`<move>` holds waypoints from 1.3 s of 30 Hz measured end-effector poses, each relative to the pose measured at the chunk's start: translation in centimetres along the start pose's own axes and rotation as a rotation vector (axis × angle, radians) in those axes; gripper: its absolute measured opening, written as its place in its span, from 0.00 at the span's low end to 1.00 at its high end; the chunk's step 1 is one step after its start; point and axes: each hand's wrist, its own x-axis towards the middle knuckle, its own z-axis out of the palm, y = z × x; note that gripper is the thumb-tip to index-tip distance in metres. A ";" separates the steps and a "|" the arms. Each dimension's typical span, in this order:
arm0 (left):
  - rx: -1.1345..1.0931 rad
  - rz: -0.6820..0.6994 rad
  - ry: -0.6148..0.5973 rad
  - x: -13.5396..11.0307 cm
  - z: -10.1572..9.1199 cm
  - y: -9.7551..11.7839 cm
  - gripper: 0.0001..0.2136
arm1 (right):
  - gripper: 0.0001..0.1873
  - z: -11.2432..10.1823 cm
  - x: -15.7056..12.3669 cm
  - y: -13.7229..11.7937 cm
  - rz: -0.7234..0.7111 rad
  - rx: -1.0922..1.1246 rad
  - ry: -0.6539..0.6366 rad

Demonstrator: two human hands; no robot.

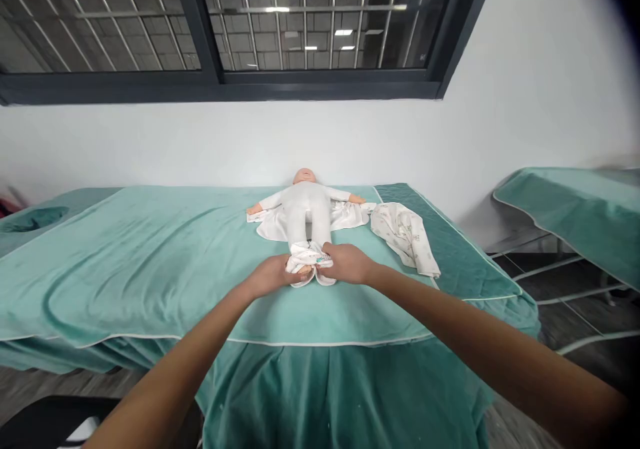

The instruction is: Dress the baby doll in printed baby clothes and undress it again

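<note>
The person's left hand (270,276) and right hand (349,263) grip opposite sides of a bunched white garment (304,254) around the feet of a doll (306,201), which lies, head far, on the green-covered bed (150,255). A patterned garment (404,237) lies to the right.

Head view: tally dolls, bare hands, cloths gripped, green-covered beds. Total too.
Dolls: 1 (doll)
Bare hands: 2 (left hand, right hand)
Gripped cloths: 1 (white cloth)
Green-covered beds: 2 (near bed; far-right bed, partly in view)
Total: 6
</note>
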 end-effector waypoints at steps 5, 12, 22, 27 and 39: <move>-0.115 -0.067 -0.298 -2.1 -3.1 2.7 0.20 | 0.13 -2.2 -0.8 -1.2 -0.045 0.024 -0.096; 0.227 0.044 -0.420 -5.1 -8.4 8.5 0.17 | 0.18 -10.2 -2.8 -5.1 -0.252 -0.001 -0.400; 0.830 0.144 -0.073 -10.0 -15.6 20.8 0.28 | 0.26 -24.0 -5.8 -15.2 -0.256 -0.537 -0.309; 0.758 0.181 -0.069 -12.0 -16.4 23.2 0.24 | 0.28 -27.7 -7.2 -16.7 -0.267 -0.538 -0.121; 0.215 0.254 -0.139 -12.1 -15.0 22.8 0.15 | 0.23 -28.3 -8.9 -17.2 -0.331 -0.429 -0.005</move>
